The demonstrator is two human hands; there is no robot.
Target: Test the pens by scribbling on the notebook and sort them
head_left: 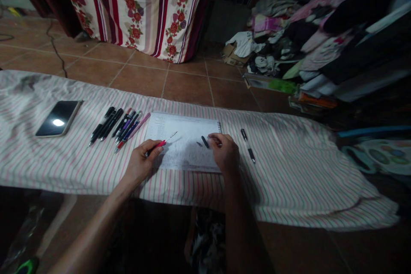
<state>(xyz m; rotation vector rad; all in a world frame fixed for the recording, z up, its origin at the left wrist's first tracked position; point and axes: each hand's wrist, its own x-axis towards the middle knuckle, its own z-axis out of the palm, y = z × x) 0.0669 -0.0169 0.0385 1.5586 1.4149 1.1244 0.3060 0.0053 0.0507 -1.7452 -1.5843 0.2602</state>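
Observation:
My left hand (146, 156) is closed round a pen (163, 142) with a red grip section, its thin pale front part pointing up and right over the notebook. My right hand (226, 152) is pinched above the notebook's right side. At its fingertips shows a small black pen part (204, 141); whether the fingers grip it is hard to see. A smaller dark piece or shadow (199, 144) lies just left of it. Under both hands is a spiral notebook (186, 126) with handwriting on its page. Right of it lies a black and clear pen (248, 146).
Several pens (120, 126) lie grouped left of the notebook, and a phone (58, 118) lies farther left. A striped cloth (289, 167) covers the low surface. Beyond are a tiled floor (183, 81), a floral curtain (138, 8) and piled clothes (289, 30).

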